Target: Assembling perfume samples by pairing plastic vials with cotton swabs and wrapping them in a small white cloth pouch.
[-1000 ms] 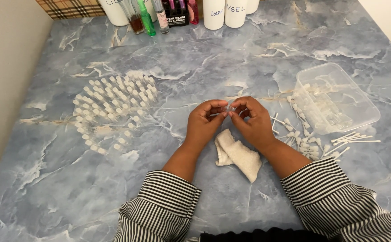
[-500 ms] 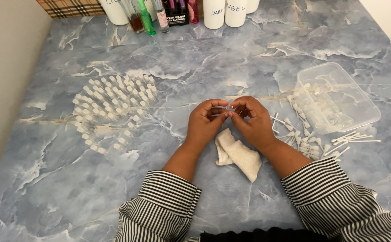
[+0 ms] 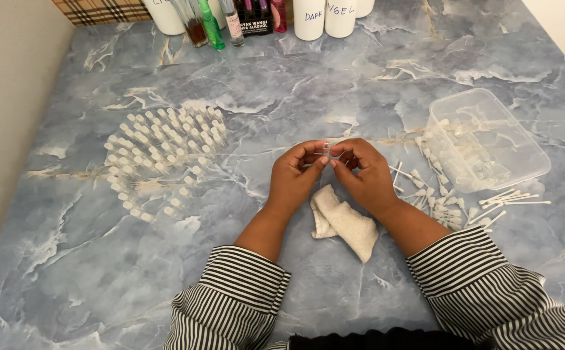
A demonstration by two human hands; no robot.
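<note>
I see both hands meeting over the counter (image 3: 308, 84), each grip pinching one small clear vial (image 3: 326, 151) between fingertips: the left hand (image 3: 295, 176) from its left side, the right hand (image 3: 360, 172) from its right. The vial is too small for me to tell its long axis or which way it points. Just below the hands a folded white cloth (image 3: 344, 221) lies on the counter. Right of the cloth, loose white caps and sticks (image 3: 451, 204) are scattered, and beyond them lies a clear plastic tub (image 3: 490, 139) with more small parts inside. Well left of the cloth, finished vials (image 3: 159, 152) stand upright in rows. The counter is blue-grey marble pattern; bottles (image 3: 256, 14) line its far edge, well above the cloth, and a pale wall (image 3: 10, 97) runs along its left.
</note>
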